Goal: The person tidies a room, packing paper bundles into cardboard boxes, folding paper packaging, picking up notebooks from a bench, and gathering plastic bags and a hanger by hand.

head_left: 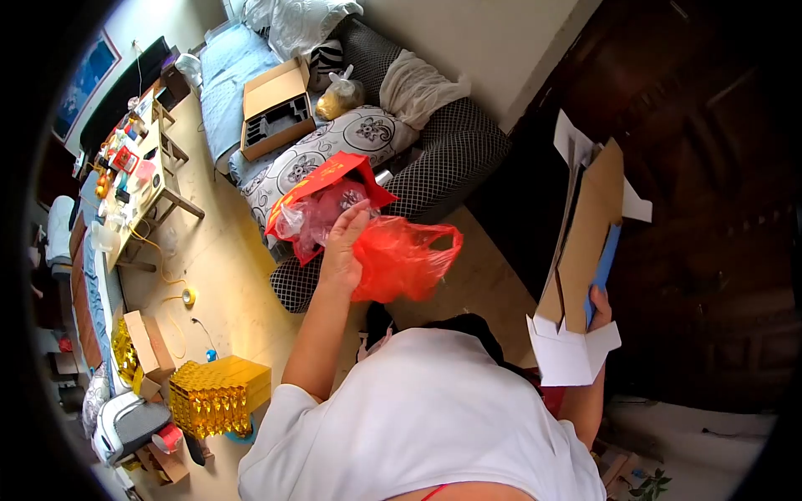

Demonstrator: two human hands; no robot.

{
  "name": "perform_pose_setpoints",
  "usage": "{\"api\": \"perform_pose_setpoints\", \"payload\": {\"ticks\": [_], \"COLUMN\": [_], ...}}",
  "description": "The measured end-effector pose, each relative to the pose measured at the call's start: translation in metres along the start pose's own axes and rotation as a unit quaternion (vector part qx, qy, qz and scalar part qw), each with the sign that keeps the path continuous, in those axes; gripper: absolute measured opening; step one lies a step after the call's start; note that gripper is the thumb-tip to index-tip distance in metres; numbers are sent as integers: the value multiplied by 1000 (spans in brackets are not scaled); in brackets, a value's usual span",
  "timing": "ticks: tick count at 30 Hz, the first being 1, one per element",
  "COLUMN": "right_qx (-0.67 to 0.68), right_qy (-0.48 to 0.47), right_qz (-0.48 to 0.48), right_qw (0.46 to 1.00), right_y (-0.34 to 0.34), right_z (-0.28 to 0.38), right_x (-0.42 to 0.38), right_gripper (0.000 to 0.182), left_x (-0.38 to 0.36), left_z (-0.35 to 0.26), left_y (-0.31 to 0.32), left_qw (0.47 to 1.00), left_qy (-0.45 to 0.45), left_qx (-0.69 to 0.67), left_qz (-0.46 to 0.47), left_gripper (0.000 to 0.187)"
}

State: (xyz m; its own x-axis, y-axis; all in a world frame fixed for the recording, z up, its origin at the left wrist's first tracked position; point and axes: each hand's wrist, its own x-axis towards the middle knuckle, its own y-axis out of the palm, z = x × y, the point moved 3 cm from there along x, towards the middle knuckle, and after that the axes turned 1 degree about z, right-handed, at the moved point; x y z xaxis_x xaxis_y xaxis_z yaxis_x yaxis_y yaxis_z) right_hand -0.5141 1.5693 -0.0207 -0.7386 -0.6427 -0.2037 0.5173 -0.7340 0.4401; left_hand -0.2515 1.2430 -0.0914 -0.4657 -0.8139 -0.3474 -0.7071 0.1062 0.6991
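Apparently, the left hand (342, 250) is closed on a thin red plastic bag (397, 263) before the sofa (447, 154); a slack grip could let it slip. Whether it also holds the red paper bag (355, 165) overlapping the sofa cannot be told. Right of the sofa, the right hand (599, 309) clasps a cardboard bundle (585, 234) low down, so the top could splay.

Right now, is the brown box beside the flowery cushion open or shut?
Open: the brown box has its lid folded back, and dark shapes show inside.
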Motion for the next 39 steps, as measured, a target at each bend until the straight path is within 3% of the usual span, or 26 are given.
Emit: {"api": "perform_pose_setpoints", "payload": {"ticks": [1, 2, 4, 6, 8, 9, 12, 14, 16, 19, 20, 22, 23, 24, 26, 27, 30, 31, 32, 34, 36, 37, 39], "right_qx": [23, 28, 108, 172, 214, 203, 182, 173, 134, 143, 151, 150, 151, 149, 140, 138, 76, 81, 81, 100, 116, 122, 129], "right_qy": [2, -4, 36, 90, 153, 171, 175, 162, 131, 135, 134, 137, 135, 139, 132, 134, 129, 131, 133, 107, 81, 78, 77], "right_qz": [41, 37, 71, 131, 148, 164, 181, 186, 206, 204, 204, 207, 209, 211, 287, 290, 261, 264, 267, 269, 229, 213, 199], "right_qw": [999, 999, 991, 972, 953, 950, 950, 954, 960, 959, 958, 957, 957, 956, 938, 937, 954, 952, 951, 952, 963, 966, 968], "right_y": [-4, -9, 18, 33, 50, 49, 67, 75, 78, 65, 61, 57, 58, 60, 67, 69, 71, 68, 61, 51, 45, 44, 40], "right_z": [-4, -7, -14, -28, -39, -49, -58, -52, -43, -34, -30, -20, -17, -17, -14, -14, -21, -23, -23, -19, -13, -9, -5], "right_x": [6, 8, 8, 9, 7, 12, 16, 15, 12, 10, 9, 2, -1, -2, -2, -2, -1, 1, 3, 7, 6, 3, 0], "right_gripper": [53, 53, 52, 51, 55, 56, 59, 62, 62, 65, 65, 65, 64, 64, 65, 65, 72, 73, 73, 72, 68, 67, 65], "left_x": [-6, -7, -10, -20, -28, -34, -55, -77, -81, -71, -70, -90, -85, -86, -94, -100, -94, -91, -76, -85, -70, -71, -56], "left_z": [-1, 0, -3, 2, 13, 21, 50, 77, 76, 76, 75, 58, 69, 72, 77, 82, 109, 110, 117, 77, 66, 54, 46], "left_y": [17, 25, 53, 80, 102, 112, 129, 134, 122, 105, 100, 109, 101, 99, 103, 102, 96, 94, 83, 91, 77, 81, 64], "left_qw": [998, 997, 982, 974, 949, 927, 875, 932, 920, 860, 863, 900, 892, 895, 793, 778, 775, 811, 830, 870, 874, 870, 873], "left_qy": [-10, -12, 44, 50, 95, 145, 185, -4, -15, -14, -12, -141, -90, -88, 10, -81, -72, -20, -37, -87, -109, -40, -51], "left_qx": [18, 23, 79, 90, 103, 171, 297, 96, 147, 191, 188, 124, 203, 201, 379, 419, 398, 362, 349, 346, 364, 368, 378], "left_qz": [66, 72, 168, 203, 281, 301, 335, 350, 362, 473, 469, 393, 393, 388, 477, 461, 486, 460, 434, 341, 302, 326, 303], "left_gripper": [50, 50, 59, 68, 71, 76, 65, 59, 60, 64, 64, 61, 70, 70, 73, 63, 56, 32, 17, 9, 22, 27, 33]}}
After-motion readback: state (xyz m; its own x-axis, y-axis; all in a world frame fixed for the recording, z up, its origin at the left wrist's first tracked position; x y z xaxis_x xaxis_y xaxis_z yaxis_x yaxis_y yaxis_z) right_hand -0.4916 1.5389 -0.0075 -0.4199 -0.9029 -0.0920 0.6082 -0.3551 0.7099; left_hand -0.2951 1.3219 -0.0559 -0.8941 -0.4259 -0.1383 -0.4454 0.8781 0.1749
